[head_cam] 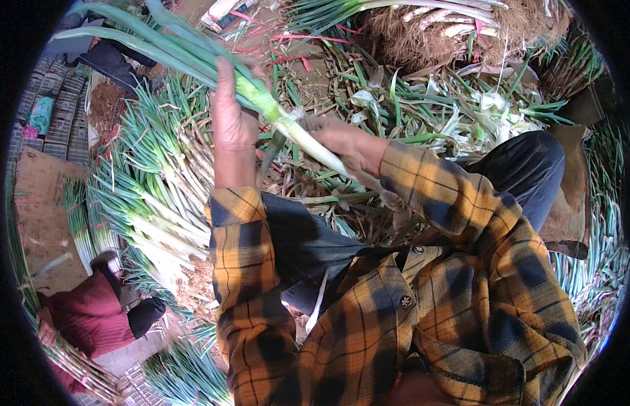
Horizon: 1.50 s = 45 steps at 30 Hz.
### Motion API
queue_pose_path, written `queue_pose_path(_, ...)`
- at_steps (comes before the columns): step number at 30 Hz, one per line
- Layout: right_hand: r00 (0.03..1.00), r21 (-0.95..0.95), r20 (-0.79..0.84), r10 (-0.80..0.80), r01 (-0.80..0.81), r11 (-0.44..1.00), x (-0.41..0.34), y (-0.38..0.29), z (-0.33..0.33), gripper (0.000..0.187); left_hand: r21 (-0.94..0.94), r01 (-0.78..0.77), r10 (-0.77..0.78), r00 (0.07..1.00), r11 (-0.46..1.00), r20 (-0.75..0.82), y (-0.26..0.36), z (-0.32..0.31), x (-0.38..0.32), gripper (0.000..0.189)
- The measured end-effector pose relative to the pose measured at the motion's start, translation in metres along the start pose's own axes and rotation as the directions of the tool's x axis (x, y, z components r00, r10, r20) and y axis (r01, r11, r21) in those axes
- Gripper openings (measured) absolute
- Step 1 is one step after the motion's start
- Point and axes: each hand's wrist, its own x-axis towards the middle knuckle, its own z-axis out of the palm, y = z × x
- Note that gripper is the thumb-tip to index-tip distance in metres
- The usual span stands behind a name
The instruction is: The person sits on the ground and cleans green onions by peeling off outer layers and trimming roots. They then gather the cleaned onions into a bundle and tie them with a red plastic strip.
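A large green onion [266, 104] lies slanting across both my hands, its green leaves toward the upper left and its white stalk toward the lower right. My left hand [233, 111] is closed around the leaf bases, thumb upright. Against the white stalk, my right hand [348, 139] has its fingers curled; they are slightly blurred. A limp strip of outer leaf appears to hang below the right hand, and the root end is hard to make out. Left of my left forearm lies a heap of white-stalked green onions [162, 228].
Trimmed leaves and peelings [421, 111] litter the ground ahead. A rooted green onion bundle [436, 25] lies at the top. At the lower left is a person in a dark red top [91, 314], beside tied bundles [81, 223] and a board [45, 203]. More green onions [589, 269] stand at right.
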Motion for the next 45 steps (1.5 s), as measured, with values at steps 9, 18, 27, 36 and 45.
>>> queue_pose_path(9, 0.872, -0.374, 0.015, -0.490, 0.459, 0.806, -0.024, -0.009, -0.002, 0.039, 0.070, -0.047, 0.056, 0.990, 0.996, -0.126, 0.001, -0.006, 0.009, 0.033)
queue_pose_path(18, 0.850, -0.342, 0.187, -0.493, 0.527, 0.778, -0.018, -0.029, 0.008, 0.027, -0.122, 0.081, -0.087, 0.995, 0.989, -0.040, -0.001, -0.007, 0.009, 0.038)
queue_pose_path(27, 0.837, -0.589, 0.453, -0.306, 0.539, 0.602, -0.036, 0.003, -0.023, 0.043, -0.112, 0.116, -0.107, 0.991, 0.987, 0.079, 0.010, -0.016, 0.003, 0.040)
queue_pose_path(36, 0.959, -0.946, 0.220, -0.176, 0.254, 0.203, -0.054, 0.030, -0.062, 0.022, -0.008, -0.086, 0.080, 0.950, 0.996, -0.300, 0.011, -0.009, 0.007, 0.026)
queue_pose_path(45, 0.473, -0.810, 0.348, -0.810, 0.587, -0.005, -0.024, -0.008, 0.009, 0.020, -0.018, -0.056, 0.040, 0.877, 0.998, -0.478, -0.004, -0.018, 0.017, 0.025)
